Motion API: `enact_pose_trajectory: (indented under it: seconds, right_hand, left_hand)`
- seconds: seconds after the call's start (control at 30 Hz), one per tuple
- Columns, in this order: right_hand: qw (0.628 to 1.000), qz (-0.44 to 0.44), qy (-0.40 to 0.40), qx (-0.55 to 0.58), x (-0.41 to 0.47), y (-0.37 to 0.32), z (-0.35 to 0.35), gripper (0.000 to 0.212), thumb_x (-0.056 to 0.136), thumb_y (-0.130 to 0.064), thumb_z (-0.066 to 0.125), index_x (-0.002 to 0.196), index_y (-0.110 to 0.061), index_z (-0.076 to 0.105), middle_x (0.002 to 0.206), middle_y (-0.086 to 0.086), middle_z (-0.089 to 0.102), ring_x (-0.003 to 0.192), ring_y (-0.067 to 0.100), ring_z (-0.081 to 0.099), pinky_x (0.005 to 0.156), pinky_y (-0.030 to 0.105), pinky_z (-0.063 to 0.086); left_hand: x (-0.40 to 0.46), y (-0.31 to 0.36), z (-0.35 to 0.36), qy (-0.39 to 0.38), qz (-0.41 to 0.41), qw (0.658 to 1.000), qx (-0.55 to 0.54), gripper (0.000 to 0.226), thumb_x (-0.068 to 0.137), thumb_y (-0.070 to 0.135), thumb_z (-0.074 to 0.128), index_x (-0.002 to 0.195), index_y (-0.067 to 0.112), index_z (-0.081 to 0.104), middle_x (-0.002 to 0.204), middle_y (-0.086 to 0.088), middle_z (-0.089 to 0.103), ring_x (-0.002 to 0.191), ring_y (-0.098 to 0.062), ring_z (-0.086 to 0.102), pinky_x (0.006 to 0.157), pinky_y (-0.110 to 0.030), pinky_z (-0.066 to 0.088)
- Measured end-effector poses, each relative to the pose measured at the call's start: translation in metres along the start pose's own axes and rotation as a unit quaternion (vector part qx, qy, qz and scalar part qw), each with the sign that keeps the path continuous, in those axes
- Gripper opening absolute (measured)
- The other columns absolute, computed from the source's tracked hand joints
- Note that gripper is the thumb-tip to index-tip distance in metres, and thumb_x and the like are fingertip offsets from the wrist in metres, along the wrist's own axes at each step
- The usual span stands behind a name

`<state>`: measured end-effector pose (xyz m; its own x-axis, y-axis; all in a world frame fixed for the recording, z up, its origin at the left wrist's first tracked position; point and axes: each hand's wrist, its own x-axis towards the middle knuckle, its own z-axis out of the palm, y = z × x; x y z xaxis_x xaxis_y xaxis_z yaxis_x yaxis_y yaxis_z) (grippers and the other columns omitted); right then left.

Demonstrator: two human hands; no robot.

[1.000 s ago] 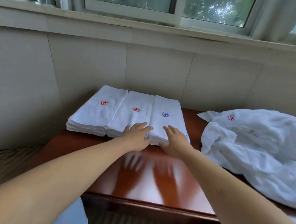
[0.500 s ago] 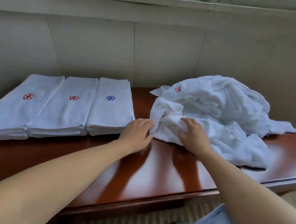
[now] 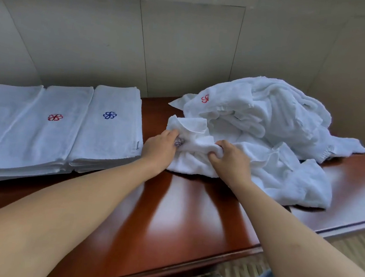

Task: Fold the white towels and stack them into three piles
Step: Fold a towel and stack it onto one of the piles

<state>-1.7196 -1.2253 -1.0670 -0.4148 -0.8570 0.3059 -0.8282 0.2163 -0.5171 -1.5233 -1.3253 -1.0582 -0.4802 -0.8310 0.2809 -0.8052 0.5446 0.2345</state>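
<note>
While three folded stacks sit at 9 o'clock on the worktop, both hands work the loose towel heap at 2 o'clock. Step: picking out the next towel. Left hand pinches its near edge; right hand has fingers clenched in a bunched fold. Both forearms reach forward, palms down. Next, likely: lift free, find corners, spread flat.
</note>
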Motion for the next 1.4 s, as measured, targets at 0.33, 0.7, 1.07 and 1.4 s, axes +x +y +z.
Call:
enact_pose_trajectory:
  seconds: [0.33, 0.7, 1.07, 1.4]
  right_hand:
    - [0.998, 0.042, 0.014, 0.043, -0.013, -0.014, -0.035, 0.015, 0.095, -0.037, 0.058, 0.099, -0.024, 0.065, 0.088, 0.002, 0.069, 0.087, 0.027, 0.059, 0.069, 0.036, 0.04]
    - [0.99, -0.007, 0.128, 0.056, 0.014, -0.142, -0.17, 0.015, 0.096, -0.025, 0.05, 0.087, -0.024, 0.062, 0.087, 0.003, 0.064, 0.087, 0.03, 0.057, 0.071, 0.035, 0.042]
    - [0.984, 0.0, -0.151, 0.091, 0.05, -0.255, -0.196, 0.037, 0.083, 0.0, 0.056, 0.1, -0.028, 0.072, 0.098, 0.005, 0.071, 0.083, 0.023, 0.07, 0.067, 0.032, 0.06]
    - [0.94, -0.101, 0.217, 0.244, 0.105, -0.322, -0.188, 0.033, 0.089, -0.006, 0.047, 0.105, -0.016, 0.074, 0.096, 0.002, 0.073, 0.092, 0.024, 0.064, 0.076, 0.024, 0.044]
  left_hand:
    - [-0.026, -0.029, -0.052, 0.011, -0.084, 0.987, -0.135, 0.015, 0.099, 0.034, 0.057, 0.102, 0.019, 0.055, 0.096, 0.0, 0.063, 0.086, -0.028, 0.059, 0.065, -0.035, 0.042]
    - [-0.059, -0.058, -0.207, 0.103, -0.204, 0.866, -0.445, 0.023, 0.104, 0.024, 0.051, 0.089, 0.01, 0.061, 0.103, -0.011, 0.072, 0.091, -0.026, 0.072, 0.067, -0.029, 0.046]
    - [-0.07, -0.152, -0.315, 0.17, -0.26, 0.804, -0.508, 0.023, 0.1, 0.017, 0.06, 0.077, 0.017, 0.06, 0.083, -0.009, 0.06, 0.066, -0.021, 0.055, 0.068, -0.03, 0.045]
    - [-0.043, -0.17, -0.368, 0.294, -0.153, 0.671, -0.663, 0.009, 0.101, 0.019, 0.062, 0.095, 0.023, 0.067, 0.086, 0.003, 0.071, 0.079, -0.013, 0.068, 0.068, -0.029, 0.059]
